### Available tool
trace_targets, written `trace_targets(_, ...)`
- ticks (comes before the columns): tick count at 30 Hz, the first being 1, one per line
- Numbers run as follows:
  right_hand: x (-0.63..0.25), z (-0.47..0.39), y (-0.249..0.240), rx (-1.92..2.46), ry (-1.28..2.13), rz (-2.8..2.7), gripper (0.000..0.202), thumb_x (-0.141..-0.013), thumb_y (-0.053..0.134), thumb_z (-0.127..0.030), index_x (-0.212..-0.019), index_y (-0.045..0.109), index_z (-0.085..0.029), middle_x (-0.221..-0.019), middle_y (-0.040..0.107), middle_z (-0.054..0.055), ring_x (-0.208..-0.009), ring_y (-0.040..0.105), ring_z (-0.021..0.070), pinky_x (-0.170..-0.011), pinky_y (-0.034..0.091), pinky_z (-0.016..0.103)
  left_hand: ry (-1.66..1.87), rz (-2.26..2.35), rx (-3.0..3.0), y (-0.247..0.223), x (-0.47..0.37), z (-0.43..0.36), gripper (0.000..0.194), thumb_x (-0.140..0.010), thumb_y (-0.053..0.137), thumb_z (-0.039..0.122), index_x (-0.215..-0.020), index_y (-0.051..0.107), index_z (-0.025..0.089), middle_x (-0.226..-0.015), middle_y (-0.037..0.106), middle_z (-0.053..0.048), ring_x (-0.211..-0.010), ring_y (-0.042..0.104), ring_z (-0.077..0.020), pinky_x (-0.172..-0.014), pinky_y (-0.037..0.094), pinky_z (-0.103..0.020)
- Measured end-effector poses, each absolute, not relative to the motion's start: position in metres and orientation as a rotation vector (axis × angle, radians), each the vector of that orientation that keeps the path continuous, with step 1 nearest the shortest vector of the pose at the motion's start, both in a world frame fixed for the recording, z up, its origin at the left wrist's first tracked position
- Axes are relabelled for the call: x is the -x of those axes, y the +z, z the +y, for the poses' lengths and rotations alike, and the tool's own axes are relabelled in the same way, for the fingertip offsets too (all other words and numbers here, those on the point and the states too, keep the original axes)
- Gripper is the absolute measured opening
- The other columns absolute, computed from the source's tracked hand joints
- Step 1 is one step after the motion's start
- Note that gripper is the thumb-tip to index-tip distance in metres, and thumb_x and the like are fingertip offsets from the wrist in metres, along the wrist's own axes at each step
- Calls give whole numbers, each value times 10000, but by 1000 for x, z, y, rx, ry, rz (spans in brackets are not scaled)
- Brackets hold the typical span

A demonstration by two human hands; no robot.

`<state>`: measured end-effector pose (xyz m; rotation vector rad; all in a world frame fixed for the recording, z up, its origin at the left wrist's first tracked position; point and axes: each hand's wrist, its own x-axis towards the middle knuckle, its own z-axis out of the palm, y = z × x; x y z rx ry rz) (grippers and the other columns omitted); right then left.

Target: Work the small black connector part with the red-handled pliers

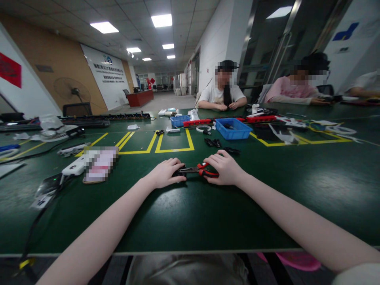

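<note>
My right hand [223,169] is closed around the red and black handles of a pair of long-nose pliers [192,170]. The pliers' jaws point left. My left hand [166,173] grips a small black part [179,169] between thumb and fingers, and most of that part is hidden. At the black part, the plier tips reach in by my left fingers; whether the jaws clamp it I cannot tell. Both hands are low over the green table [184,221]. Just beyond my right hand lie several small black pieces [212,142].
Farther back stand a blue bin [233,128] with dark items in it and a smaller blue bin [179,120]. At left lie a phone [101,165], a white power strip [73,166] and cables. Yellow tape [175,150] marks the table. Several people sit across at the right.
</note>
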<state>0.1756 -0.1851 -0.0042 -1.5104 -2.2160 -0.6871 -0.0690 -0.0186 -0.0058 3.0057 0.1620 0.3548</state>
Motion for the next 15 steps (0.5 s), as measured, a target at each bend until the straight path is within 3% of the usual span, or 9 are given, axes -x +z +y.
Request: trace_targets(15,-175,-186,-5,1517,-713,-2204,432,-799,628,-445,-1088,642,-124,-971,703,141,-866,645,262,-877,392,417,365,188,-3006,-4,67,-20,511,-1001,466,553,-1323,566,169,-1238,585,-125,-1085,593,-279,-962,493,-422)
